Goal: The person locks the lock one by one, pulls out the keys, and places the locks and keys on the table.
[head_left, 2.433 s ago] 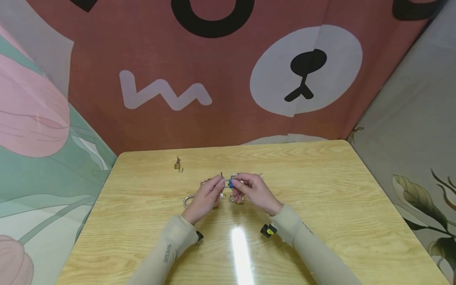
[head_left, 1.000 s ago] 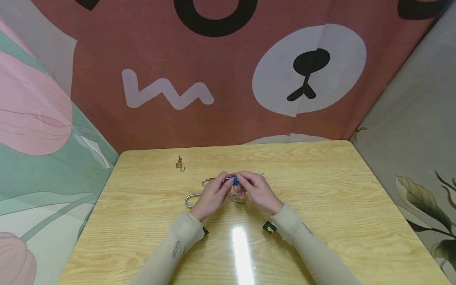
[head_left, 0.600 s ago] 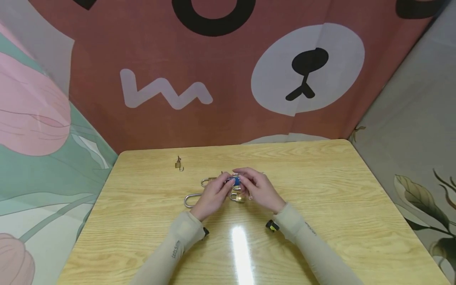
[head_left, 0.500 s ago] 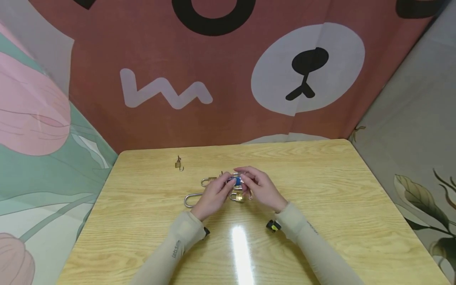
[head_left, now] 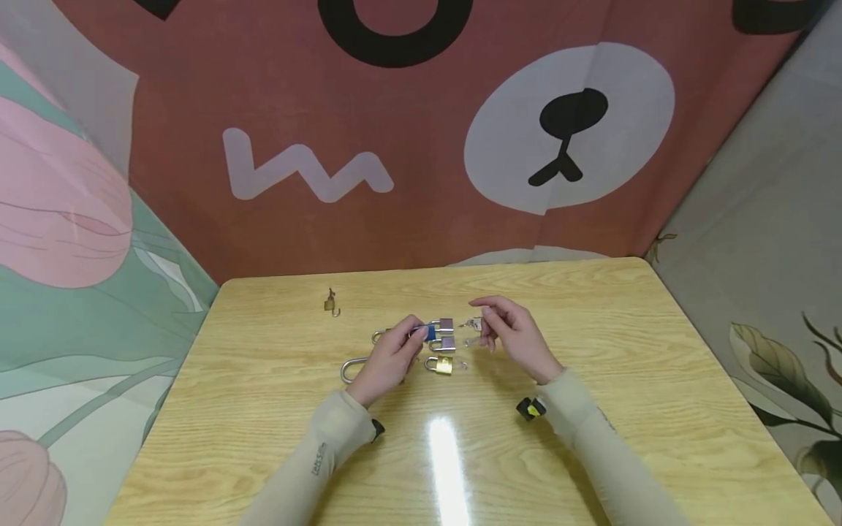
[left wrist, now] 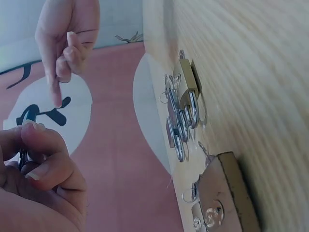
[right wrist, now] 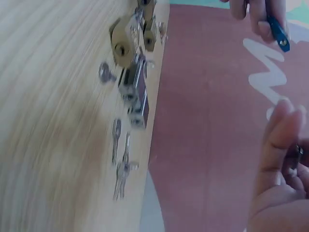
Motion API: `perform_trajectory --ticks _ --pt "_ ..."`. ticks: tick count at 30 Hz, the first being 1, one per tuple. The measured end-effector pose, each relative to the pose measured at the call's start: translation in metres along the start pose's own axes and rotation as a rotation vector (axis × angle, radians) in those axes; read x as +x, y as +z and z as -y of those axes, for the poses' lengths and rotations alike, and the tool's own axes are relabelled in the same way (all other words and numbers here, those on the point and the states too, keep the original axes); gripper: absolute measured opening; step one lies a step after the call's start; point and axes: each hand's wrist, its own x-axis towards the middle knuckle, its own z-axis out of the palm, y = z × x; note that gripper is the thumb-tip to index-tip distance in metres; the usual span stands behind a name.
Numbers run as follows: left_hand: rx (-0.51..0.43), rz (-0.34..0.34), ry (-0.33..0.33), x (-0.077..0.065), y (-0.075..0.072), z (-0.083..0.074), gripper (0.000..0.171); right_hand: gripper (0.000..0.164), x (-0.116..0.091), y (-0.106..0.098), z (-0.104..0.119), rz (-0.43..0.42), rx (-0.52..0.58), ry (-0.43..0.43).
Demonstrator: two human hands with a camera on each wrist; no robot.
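Observation:
My left hand (head_left: 389,358) pinches a small blue padlock (head_left: 430,333) between thumb and fingers, raised above the table. Its blue body end (right wrist: 279,36) also shows in the right wrist view. To the right, my right hand (head_left: 516,340) is apart from the padlock, with the index finger reaching out and the other fingers curled. In the right wrist view those fingers close around a small dark metal piece (right wrist: 298,152), mostly hidden by them. Beneath and between the hands lie two silver padlocks (head_left: 447,343) and a brass padlock (head_left: 444,365).
Keys (head_left: 471,324) lie right of the silver padlocks, near my right hand. A large padlock's shackle (head_left: 351,369) sticks out from behind my left hand. Farther back left on the wooden table (head_left: 592,314) lies a small old brass padlock (head_left: 330,303) with its shackle open.
My right hand has come off the blue padlock and moved right, uncovering the silver padlocks and keys. The left hand keeps holding the blue padlock in nearly the same place.

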Motion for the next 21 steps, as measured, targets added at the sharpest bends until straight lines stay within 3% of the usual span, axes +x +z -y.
perform_trajectory --ticks 6,12,21 --pt "0.025 0.005 0.047 0.001 0.004 0.001 0.028 0.023 -0.005 -0.017 -0.008 -0.020 -0.166 0.061" --pt "0.017 0.000 0.048 0.000 0.005 0.003 0.025 0.017 -0.011 -0.031 -0.017 -0.063 -0.371 0.082" --pt "0.010 0.033 0.043 -0.002 0.007 0.000 0.028 0.014 -0.011 -0.043 -0.027 -0.115 -0.563 0.118"
